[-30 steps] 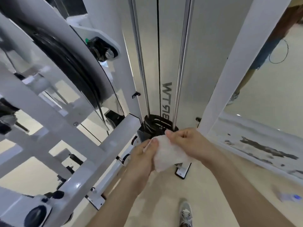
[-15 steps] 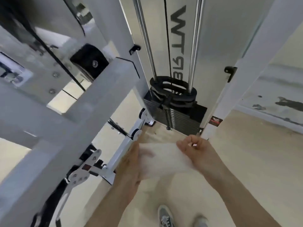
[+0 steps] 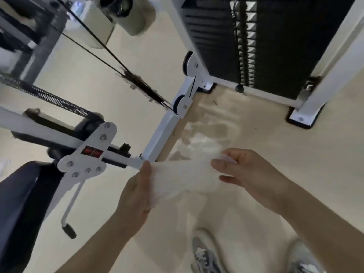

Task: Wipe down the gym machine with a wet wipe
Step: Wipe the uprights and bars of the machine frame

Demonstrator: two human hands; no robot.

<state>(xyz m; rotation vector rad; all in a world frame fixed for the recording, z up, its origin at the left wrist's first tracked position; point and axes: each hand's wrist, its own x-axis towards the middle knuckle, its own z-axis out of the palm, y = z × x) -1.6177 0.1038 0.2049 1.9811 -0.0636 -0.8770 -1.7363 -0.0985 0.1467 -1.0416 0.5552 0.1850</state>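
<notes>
- Wet wipe [image 3: 183, 178]: white, thin and half see-through, it is hanging stretched between both hands in the air above the floor, in front of the machine's low frame; its outline is blurring.
- Left hand [image 3: 137, 192]: it is gripping the wipe's left edge, with the thumb pointing up and the fingers curling under the sheet. The thumb tip is sitting just beside the end of a white bar; whether it is touching the bar cannot be told.
- Right hand [image 3: 250, 174]: it is pinching the wipe's right edge between thumb and bent fingers, with the back of the hand facing the camera.
- Gym machine [image 3: 163, 134]: white tube frame, with one low beam running from the hands up toward the tower.
- Weight stack [image 3: 275, 46]: black plates are sitting inside the white tower at upper right.
- Pulley [image 3: 180, 104]: a small wheel in a white bracket on the low beam is taking a dark cable [image 3: 110, 54] that is coming in from upper left.
- Spring [image 3: 49, 97]: a long coil is lying at an angle at left.
- Bracket plate [image 3: 88, 156]: white, bolted, and carrying a red label; a lever [image 3: 70, 213] with a black grip is hanging below it.
- Dark pad [image 3: 19, 203]: it is filling the lower left corner.
- Floor [image 3: 275, 154]: pale beige, and showing cloudy marks near the beam.
- Shoes [image 3: 204, 255]: grey with white laces, they are standing at the bottom edge.
</notes>
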